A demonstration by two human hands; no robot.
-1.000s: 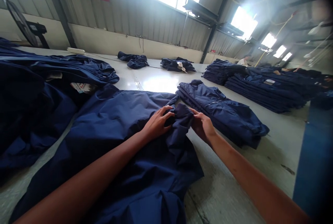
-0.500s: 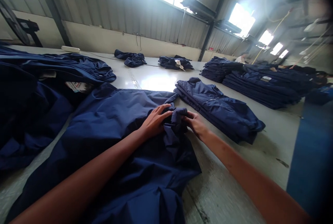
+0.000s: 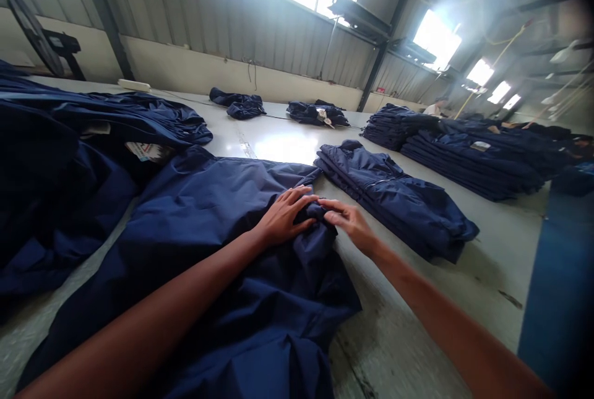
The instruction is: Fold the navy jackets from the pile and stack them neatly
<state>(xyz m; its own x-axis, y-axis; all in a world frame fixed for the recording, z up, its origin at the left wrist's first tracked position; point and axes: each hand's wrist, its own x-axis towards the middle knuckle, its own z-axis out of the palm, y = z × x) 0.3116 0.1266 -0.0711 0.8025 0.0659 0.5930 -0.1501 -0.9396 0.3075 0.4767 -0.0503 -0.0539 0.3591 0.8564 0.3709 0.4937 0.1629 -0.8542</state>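
A navy blue garment (image 3: 208,244) lies spread on the long pale table (image 3: 408,331) in front of me. My left hand (image 3: 284,218) rests on a bunched fold at its right edge, fingers curled over the cloth. My right hand (image 3: 350,223) meets it from the right, fingers pinched on the same fold (image 3: 315,226). The fingertips of both hands nearly touch above the bunched cloth.
A folded stack of navy garments (image 3: 394,198) lies just right of my hands. Bigger stacks (image 3: 468,151) sit farther right, a loose heap (image 3: 69,158) at left, two small piles (image 3: 278,109) at the back. A person (image 3: 436,106) is at the far right. A fan (image 3: 37,34) stands back left.
Both hands have drawn closer together on the bunched fold, pressing it down flatter; the right hand slid left onto the cloth.
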